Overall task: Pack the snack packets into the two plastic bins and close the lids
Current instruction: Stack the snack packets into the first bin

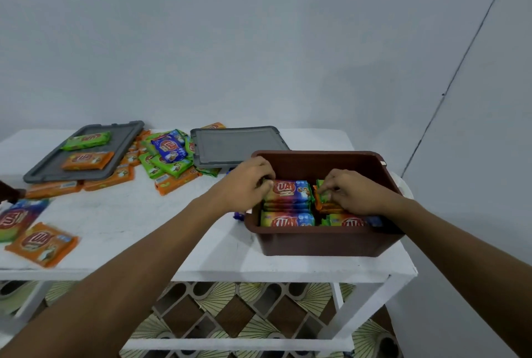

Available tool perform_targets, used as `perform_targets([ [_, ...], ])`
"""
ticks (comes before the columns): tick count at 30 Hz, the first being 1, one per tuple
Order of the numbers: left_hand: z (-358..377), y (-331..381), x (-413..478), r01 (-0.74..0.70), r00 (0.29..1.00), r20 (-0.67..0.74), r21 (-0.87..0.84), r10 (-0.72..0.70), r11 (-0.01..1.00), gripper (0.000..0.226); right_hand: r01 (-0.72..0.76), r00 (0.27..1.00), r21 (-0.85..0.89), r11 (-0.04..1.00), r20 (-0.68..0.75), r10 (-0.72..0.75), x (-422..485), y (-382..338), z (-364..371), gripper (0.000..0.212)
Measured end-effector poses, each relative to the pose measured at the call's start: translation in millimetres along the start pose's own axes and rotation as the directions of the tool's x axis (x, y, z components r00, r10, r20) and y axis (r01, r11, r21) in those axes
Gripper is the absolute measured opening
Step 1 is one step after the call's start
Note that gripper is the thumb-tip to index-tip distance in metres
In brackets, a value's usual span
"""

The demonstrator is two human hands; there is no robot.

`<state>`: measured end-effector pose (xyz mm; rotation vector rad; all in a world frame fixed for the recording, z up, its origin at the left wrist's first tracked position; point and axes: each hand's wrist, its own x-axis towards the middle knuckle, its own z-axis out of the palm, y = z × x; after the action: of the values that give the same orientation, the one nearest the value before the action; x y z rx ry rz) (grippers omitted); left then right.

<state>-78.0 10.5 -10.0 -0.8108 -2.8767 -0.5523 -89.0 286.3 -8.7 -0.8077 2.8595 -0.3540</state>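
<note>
Snack packets (288, 219) in glossy wrappers fill the brown rectangular plastic bin (322, 242) right of centre in the frame, and both hands reach inside it. The left hand (247, 182) curls its fingers over the left end of a multicoloured packet (289, 192) on top of a stack in the bin's left half, gripping it. The right hand (354, 190) pinches an orange and green packet (324, 203) with bent fingertips in the bin's right half, just beside the multicoloured one. More packets stand on edge along the bin's near wall, below both hands. The bin is open at the top.

It sits on the right end of a white painted table (144, 213). A grey flat plastic lid (236, 147) lies just behind the bin's far left corner. A second grey lid (123, 139) lies tilted at the table's upper left, carrying a green packet (86, 140) and an orange packet (87, 160). Between the two lids is a loose heap of green, orange and blue packets (169, 156). At the lower left of the frame lie a blurred orange packet (43, 242) and a blurred multicoloured wrapper (17, 219). Patterned floor tiles (230, 314) show under the table.
</note>
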Motion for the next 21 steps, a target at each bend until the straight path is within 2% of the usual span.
perform_targets([
  [2,-7.2,-19.6,-18.4,-0.003,0.999,-0.049,-0.052,0.001,0.999,0.035,0.028,0.999,0.022,0.999,-0.022,-0.028,11.2,-14.2,-0.6,0.029],
  [4,-9.5,-43.2,-39.0,0.025,0.999,-0.023,-0.068,-0.027,0.997,0.045,0.073,0.995,0.026,0.997,-0.069,-0.071,25.7,-34.1,1.4,0.028],
  [6,-6.2,-69.4,-56.2,0.105,0.994,0.021,-0.006,-0.105,0.994,0.050,0.107,0.984,0.044,0.993,-0.151,-0.099,40.3,-54.8,3.7,0.026],
  [9,-6.0,-115.4,-83.4,0.145,0.988,0.031,0.103,-0.148,0.984,0.048,0.145,0.956,0.055,0.988,-0.266,-0.126,66.1,-93.6,5.4,0.020],
  [14,-17.9,-180.9,-125.5,0.214,0.977,-0.038,0.091,-0.212,0.972,0.050,0.165,0.936,-0.017,0.986,-0.311,-0.162,106.2,-176.4,16.5,0.019],
  [16,-17.7,-200.5,-134.1,0.236,0.972,-0.027,0.099,-0.234,0.967,0.055,0.133,0.954,0.044,0.990,-0.278,-0.115,120.3,-209.4,33.5,0.022],
  [18,-12.4,-218.3,-139.5,0.241,0.969,0.033,0.126,-0.247,0.962,0.061,0.039,0.979,0.095,0.995,-0.204,-0.018,132.3,-236.3,58.7,0.028],
  [19,-8.7,-225.8,-142.0,0.242,0.966,0.062,0.137,-0.252,0.961,0.063,-0.025,0.986,0.077,0.997,-0.163,0.037,136.8,-244.8,73.7,0.031],
  [21,-0.1,-238.8,-146.3,0.218,0.975,0.026,0.128,-0.223,0.968,0.064,-0.146,0.981,-0.010,0.989,-0.133,0.143,142.9,-254.1,105.4,0.040],
])
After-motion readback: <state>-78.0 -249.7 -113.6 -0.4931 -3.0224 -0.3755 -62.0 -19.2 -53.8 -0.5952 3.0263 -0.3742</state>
